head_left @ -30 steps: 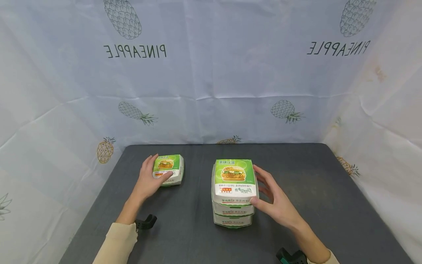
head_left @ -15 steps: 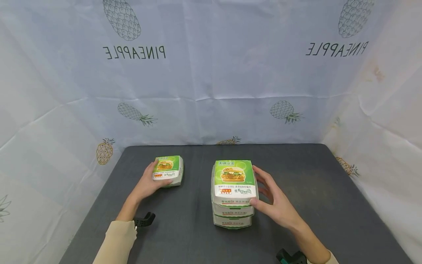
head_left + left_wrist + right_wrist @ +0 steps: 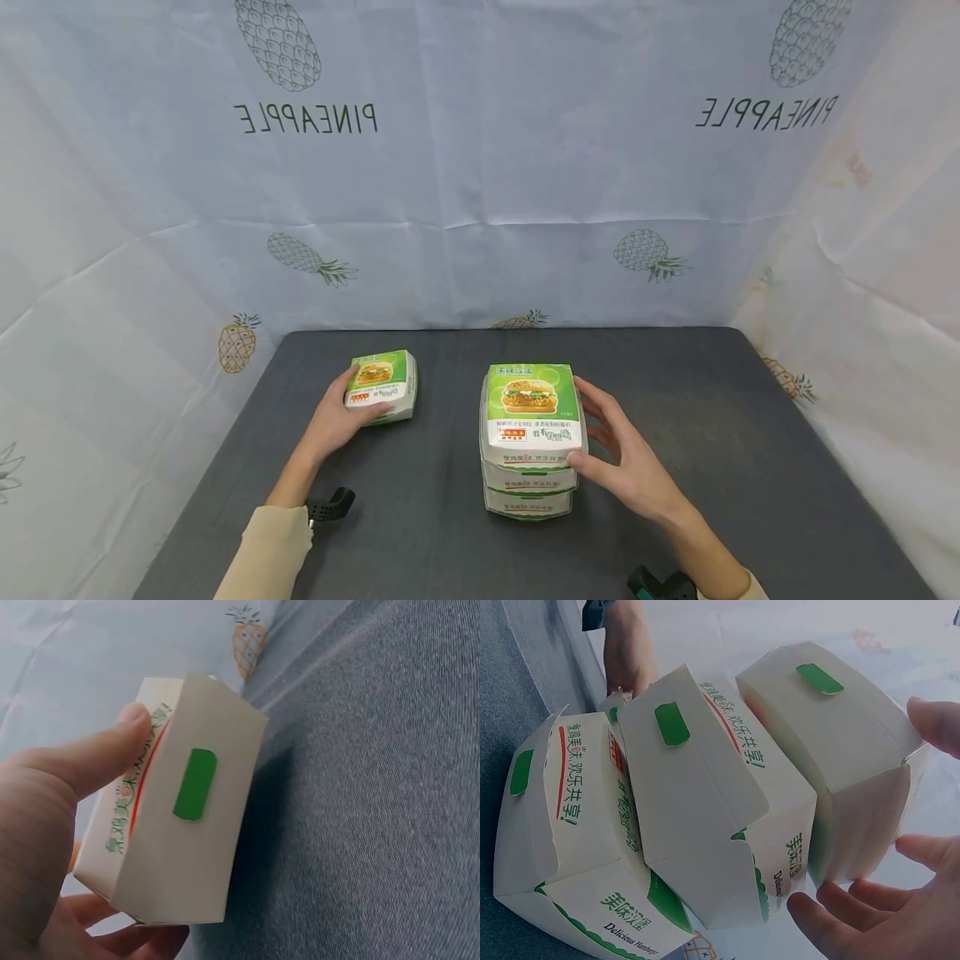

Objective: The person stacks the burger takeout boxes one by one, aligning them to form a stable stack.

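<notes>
At the table's left rear, my left hand (image 3: 333,421) grips a green and white hamburger box (image 3: 381,385). In the left wrist view the thumb presses the printed side of the box (image 3: 202,802), while the other fingers pass behind and below it. Three more hamburger boxes (image 3: 528,479) form a stack near the middle. My right hand (image 3: 633,467) holds the top box (image 3: 534,412) by its right side, thumb at the front and fingers toward the back. The right wrist view shows this top box (image 3: 847,727) with thumb and fingertips at its edges.
A dark grey cloth (image 3: 442,500) covers the table. White curtains (image 3: 480,167) printed with pineapples stand behind it and along both sides. A black wrist device (image 3: 332,505) sits on the left wrist, another (image 3: 660,583) on the right.
The left hand's fingers and thumb have closed round the left hamburger box, which has risen and tilted slightly. My right hand and the stack have stayed in place.
</notes>
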Demonstrator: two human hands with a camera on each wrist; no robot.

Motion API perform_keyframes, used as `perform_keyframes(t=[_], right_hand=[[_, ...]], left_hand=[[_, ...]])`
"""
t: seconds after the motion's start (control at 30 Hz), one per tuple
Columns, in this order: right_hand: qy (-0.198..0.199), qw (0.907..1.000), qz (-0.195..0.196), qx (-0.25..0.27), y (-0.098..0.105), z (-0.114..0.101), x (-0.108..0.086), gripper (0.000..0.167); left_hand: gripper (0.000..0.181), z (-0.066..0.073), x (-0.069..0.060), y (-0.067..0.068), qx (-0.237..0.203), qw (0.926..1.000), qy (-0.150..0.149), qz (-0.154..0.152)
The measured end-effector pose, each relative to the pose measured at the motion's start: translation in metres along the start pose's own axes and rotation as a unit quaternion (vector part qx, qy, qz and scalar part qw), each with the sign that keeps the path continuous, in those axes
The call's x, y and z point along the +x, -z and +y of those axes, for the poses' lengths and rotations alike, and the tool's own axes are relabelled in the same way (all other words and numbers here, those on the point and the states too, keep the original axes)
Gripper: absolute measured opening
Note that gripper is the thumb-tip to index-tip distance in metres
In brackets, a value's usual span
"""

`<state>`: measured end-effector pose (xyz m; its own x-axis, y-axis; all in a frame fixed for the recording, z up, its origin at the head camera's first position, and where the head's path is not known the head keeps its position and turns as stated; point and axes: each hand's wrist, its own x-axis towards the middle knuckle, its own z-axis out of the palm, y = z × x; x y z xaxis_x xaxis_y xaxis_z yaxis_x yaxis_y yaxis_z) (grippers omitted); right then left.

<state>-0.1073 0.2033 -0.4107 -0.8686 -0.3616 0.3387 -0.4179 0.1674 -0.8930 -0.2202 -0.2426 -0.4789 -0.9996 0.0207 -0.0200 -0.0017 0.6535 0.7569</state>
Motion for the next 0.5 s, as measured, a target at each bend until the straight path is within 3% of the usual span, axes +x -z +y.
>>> perform_keyframes(t=[0.23,0.5], right_hand=[[0.001,1.0000,0.000,-0.001,0.000,-0.001,0.000,0.083],[0.004,1.0000,0.001,-0.003,0.000,-0.002,0.000,0.083]], left_hand=[[0.110,0.006,-0.001,-0.003,-0.001,0.9995,-0.015,0.027],[0.106,0.023,-0.005,-0.005,-0.004,0.9980,-0.045,0.044]])
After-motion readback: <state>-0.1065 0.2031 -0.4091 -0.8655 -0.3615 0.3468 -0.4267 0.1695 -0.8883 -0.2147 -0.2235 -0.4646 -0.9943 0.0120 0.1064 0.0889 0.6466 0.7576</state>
